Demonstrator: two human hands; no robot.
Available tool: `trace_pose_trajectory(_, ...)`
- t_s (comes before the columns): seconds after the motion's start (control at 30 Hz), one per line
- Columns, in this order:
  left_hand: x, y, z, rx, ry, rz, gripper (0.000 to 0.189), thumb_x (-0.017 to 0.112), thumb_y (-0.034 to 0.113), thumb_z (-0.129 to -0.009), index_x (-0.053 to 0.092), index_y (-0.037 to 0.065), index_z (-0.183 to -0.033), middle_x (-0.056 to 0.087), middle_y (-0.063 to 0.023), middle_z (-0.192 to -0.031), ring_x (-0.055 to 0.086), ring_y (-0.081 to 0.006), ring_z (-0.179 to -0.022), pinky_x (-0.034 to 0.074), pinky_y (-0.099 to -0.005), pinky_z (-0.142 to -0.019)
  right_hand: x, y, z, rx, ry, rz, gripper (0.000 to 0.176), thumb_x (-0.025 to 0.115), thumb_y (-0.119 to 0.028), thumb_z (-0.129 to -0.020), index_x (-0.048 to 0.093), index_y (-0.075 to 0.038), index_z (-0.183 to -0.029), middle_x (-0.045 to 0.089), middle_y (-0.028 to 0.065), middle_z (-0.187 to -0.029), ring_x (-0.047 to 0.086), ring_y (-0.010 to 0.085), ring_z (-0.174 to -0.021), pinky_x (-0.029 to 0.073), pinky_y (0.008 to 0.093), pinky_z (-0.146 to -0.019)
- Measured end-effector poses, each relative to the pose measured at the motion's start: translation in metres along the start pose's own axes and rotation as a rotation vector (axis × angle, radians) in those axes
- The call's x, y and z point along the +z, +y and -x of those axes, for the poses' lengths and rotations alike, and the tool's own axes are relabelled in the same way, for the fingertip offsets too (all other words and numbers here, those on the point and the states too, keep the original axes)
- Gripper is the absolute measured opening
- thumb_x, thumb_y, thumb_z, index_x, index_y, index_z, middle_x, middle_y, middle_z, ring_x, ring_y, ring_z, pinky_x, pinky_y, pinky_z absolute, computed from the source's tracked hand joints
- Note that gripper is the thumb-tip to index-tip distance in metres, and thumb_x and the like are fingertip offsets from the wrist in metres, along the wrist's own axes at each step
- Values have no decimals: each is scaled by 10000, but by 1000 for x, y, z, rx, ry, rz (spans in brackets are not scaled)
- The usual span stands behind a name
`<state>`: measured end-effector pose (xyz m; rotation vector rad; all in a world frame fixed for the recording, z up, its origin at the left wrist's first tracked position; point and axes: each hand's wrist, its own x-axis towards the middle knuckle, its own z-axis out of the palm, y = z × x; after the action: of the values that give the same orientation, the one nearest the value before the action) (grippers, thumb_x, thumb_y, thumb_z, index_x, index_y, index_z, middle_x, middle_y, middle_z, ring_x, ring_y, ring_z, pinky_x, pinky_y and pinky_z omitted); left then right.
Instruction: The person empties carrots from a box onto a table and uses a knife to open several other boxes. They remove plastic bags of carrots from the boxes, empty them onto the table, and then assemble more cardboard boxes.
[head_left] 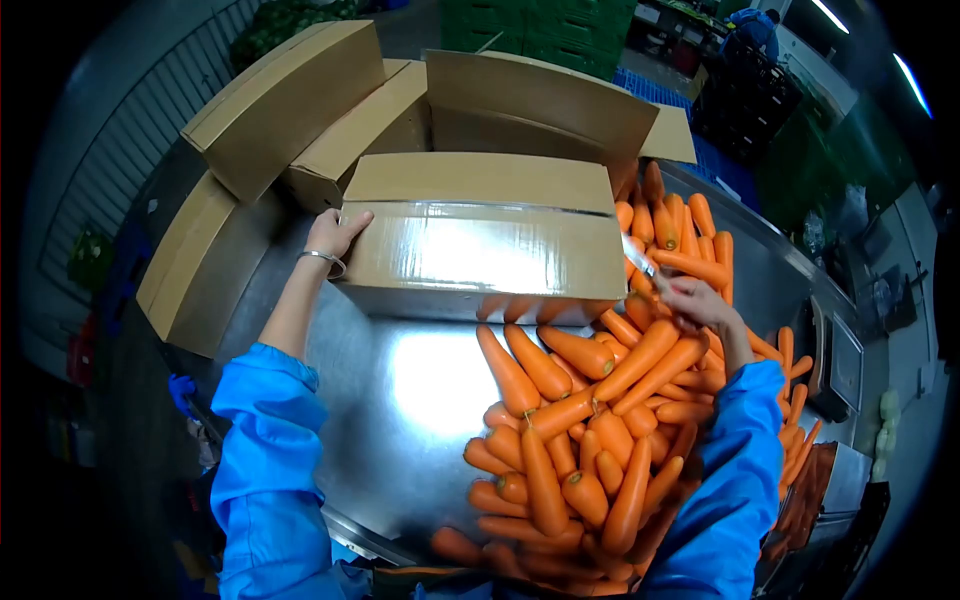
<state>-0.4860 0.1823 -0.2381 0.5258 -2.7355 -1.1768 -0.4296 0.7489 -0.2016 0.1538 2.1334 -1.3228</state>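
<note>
A brown cardboard box (480, 248) with a shiny strip of clear tape lies in front of me on the metal table. My left hand (335, 238) grips its left end, thumb on the near face and fingers round the side. In my right hand (697, 302) is a knife (640, 258), its blade pointing up and left, right at the box's right edge. Large orange carrots (600, 430) are heaped below and to the right of the box, some directly under my right wrist.
Behind the box stand more cardboard boxes, one open box (540, 100) and a tilted one (285, 105). A scale (840, 355) sits at the right. The steel tabletop (390, 420) has a raised rim. Far back, a person in blue (752, 35) is near dark crates (745, 105).
</note>
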Motion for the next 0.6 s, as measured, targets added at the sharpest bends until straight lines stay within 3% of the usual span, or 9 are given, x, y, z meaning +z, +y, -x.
trace_pose_trajectory(0.07,0,-11,-8,47,7,-45,631,713,523,-658,626,-66,-868,654,-183,-839,635,-238,-767,485,-336,-712,14,-3,24,91,-176,39,299,626,-259,-835,594,-93,-1081,479,-14,-560,427,61,-426,321,197,-382)
trace_pose_trajectory(0.1,-3,-4,-5,14,-8,-78,606,713,507,-669,626,-64,-853,654,-170,-820,630,-221,-741,486,-330,-685,17,4,32,2,-45,104,326,626,-262,-835,592,-74,-1099,478,-18,-582,429,59,-425,328,201,-383)
trace_pose_trajectory(0.3,-11,-9,22,-76,-36,51,573,687,493,-710,636,-64,-840,655,-140,-822,614,-191,-706,478,-308,-652,8,10,101,6,224,70,313,589,-271,-860,590,-56,-1087,468,-7,-576,423,63,-404,299,201,-358)
trace_pose_trajectory(0.43,-27,-17,76,-162,-77,124,501,685,482,-721,646,-17,-735,640,-104,-674,594,-178,-609,476,-319,-587,10,56,168,-27,480,-49,220,518,-287,-904,531,-69,-876,425,-26,-516,374,65,-358,255,207,-327)
trace_pose_trajectory(0.5,-30,-39,122,-130,34,168,458,700,447,-721,648,-7,-696,636,-98,-665,581,-157,-604,469,-312,-579,64,50,227,-77,594,-170,204,489,-273,-919,511,-81,-854,386,-34,-490,340,70,-332,249,208,-318)
trace_pose_trajectory(0.6,-29,-54,169,-236,67,398,426,713,403,-721,645,-16,-685,631,-88,-657,565,-143,-594,464,-305,-578,129,38,276,-117,630,-319,168,490,-242,-918,513,-81,-873,380,-37,-489,330,65,-327,252,201,-319)
